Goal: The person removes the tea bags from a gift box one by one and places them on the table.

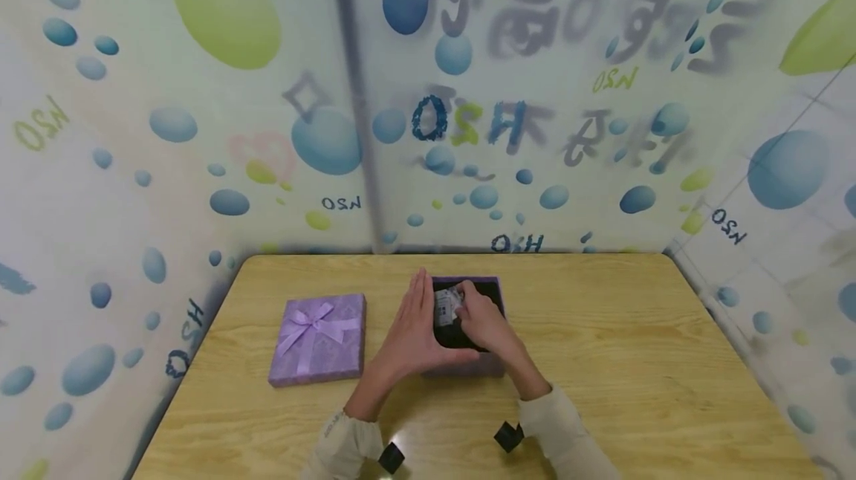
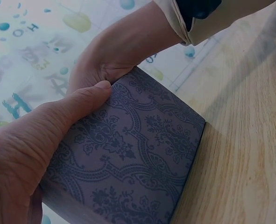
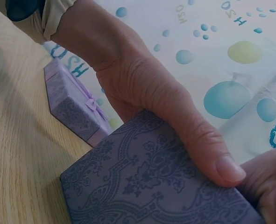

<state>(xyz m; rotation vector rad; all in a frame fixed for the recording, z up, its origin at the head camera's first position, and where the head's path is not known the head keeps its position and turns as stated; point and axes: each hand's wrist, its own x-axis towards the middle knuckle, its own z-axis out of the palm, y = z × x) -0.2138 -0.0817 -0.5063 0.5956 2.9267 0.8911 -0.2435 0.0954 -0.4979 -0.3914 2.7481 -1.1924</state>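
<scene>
A purple patterned gift box [image 1: 471,367] with a dark inside stands uncovered on the table. My left hand [image 1: 411,331] lies along its left side with fingers straight, and the thumb stretches across the front rim. In the left wrist view that thumb rests at the top edge of the box wall [image 2: 133,140]. My right hand [image 1: 487,320] reaches into the box, its fingers pinching a small clear, shiny packet [image 1: 445,307] with grey-and-white printing. What exactly the packet holds I cannot tell. In the wrist views the box wall hides the packet.
To the left of the box lies its purple lid [image 1: 317,339], topped with a lilac ribbon bow [image 1: 314,322]. The wooden table [image 1: 622,339] reaches back to a patterned curtain [image 1: 428,198] with blue and green spots, which also hangs along both sides.
</scene>
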